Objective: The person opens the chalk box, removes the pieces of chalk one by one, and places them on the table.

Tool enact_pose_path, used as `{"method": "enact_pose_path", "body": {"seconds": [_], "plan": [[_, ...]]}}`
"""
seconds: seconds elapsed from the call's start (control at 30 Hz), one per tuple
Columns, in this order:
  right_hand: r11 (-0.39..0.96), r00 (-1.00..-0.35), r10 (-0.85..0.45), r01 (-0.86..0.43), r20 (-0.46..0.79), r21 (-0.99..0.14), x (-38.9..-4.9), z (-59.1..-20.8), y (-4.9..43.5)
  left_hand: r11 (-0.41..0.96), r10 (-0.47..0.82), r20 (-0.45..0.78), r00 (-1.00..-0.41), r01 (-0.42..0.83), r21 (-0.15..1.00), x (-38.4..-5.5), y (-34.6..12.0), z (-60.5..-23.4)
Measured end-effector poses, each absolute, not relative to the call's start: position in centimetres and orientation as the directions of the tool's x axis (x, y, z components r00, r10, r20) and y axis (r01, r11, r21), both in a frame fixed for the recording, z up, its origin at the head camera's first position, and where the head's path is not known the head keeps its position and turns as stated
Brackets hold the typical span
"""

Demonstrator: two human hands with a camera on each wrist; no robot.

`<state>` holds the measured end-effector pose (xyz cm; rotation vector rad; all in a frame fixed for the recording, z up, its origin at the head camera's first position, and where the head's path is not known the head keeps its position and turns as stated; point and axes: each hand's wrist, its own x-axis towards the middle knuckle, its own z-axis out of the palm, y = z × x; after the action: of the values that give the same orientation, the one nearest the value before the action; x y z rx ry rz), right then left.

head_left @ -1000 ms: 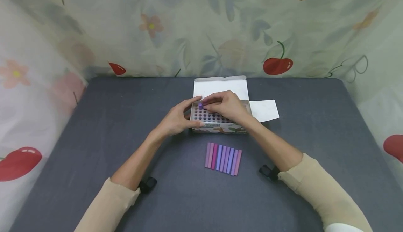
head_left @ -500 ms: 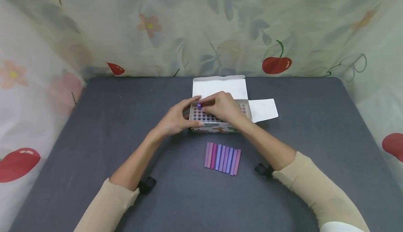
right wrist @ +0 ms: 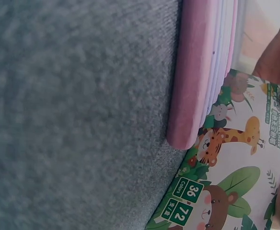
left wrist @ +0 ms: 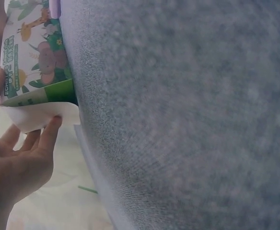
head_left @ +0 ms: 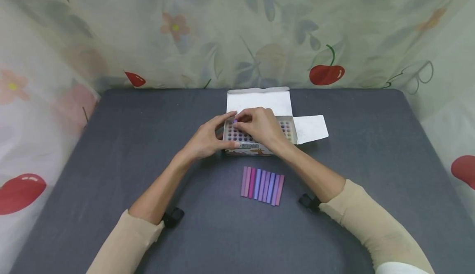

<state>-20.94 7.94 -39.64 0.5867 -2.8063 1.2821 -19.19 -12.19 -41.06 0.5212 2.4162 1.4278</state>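
A printed box of chalk lies with its lid folded back, its chalk ends showing in rows of holes. My left hand grips the left end of the box, thumb at the front top edge and forefinger reaching to the back corner. In the left wrist view, several fingertips press the white end of the box. Over the back left holes, my right hand pinches a purple chalk stick; its top shows by the fingertips and the rest is hidden. On the cloth in front lies a row of pink, magenta and violet chalk sticks.
The white lid stands up behind the box, and a side flap sticks out to its right. A dark cloth-covered table extends around the box, with a patterned curtain behind it.
My right hand has moved slightly left and its fingertips have come onto the purple chalk stick that stood up beside them. The left hand keeps its hold on the box.
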Motion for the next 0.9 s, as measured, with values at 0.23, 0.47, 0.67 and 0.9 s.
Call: {"method": "enact_pose_path", "body": {"seconds": [0.23,0.47,0.67,0.9], "plan": [[0.527,-0.922,-0.31,-0.369,0.231,-0.766,-20.77,-39.62,7.99,0.454,0.438,-0.072,-0.896,0.151,0.878,-19.23,-12.17,-41.12],[0.42,-0.917,-0.284,-0.382,0.281,-0.823,-20.45,-39.71,8.14,0.441,0.435,-0.081,-0.897,0.134,0.888,-19.09,-12.17,-40.96],[0.337,-0.904,-0.254,-0.417,0.345,-0.844,-20.21,-39.68,8.3,0.462,0.426,-0.086,-0.901,0.134,0.877,-18.95,-12.13,-41.01],[0.252,-0.905,-0.218,-0.414,0.365,-0.875,-20.18,-39.04,8.6,0.457,0.427,-0.083,-0.9,0.135,0.879,-18.99,-12.09,-40.97]]}}
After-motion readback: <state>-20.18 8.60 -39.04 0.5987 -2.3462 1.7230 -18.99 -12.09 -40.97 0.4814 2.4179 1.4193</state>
